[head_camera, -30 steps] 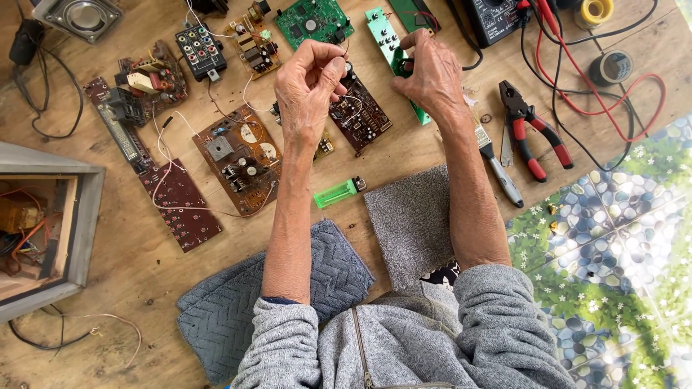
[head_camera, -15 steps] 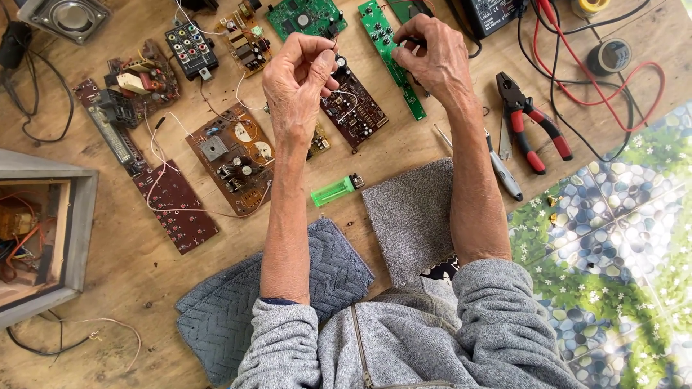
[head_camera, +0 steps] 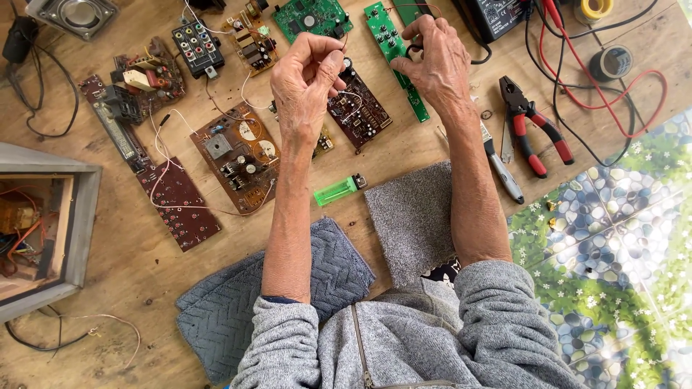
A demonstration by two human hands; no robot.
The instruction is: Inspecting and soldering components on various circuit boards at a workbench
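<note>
Left hand (head_camera: 306,75) and right hand (head_camera: 432,61) both pinching thin wire (head_camera: 353,95) above cluttered wooden tabletop (head_camera: 108,238); patterned floor (head_camera: 613,238) alongside

I take this for a home electronics repair bench set up on a bare wooden table (head_camera: 404,155). Circuit boards lie all round the big brown circuit board (head_camera: 238,155) at the middle: a green board (head_camera: 312,16) up and to its right, a dark strip board (head_camera: 179,203) just left below it. Well to its right I see red-handled pliers (head_camera: 532,126) and red and black test leads (head_camera: 620,101). Far left of it stands an opened grey wooden cabinet (head_camera: 50,230) with wiring inside.
</note>
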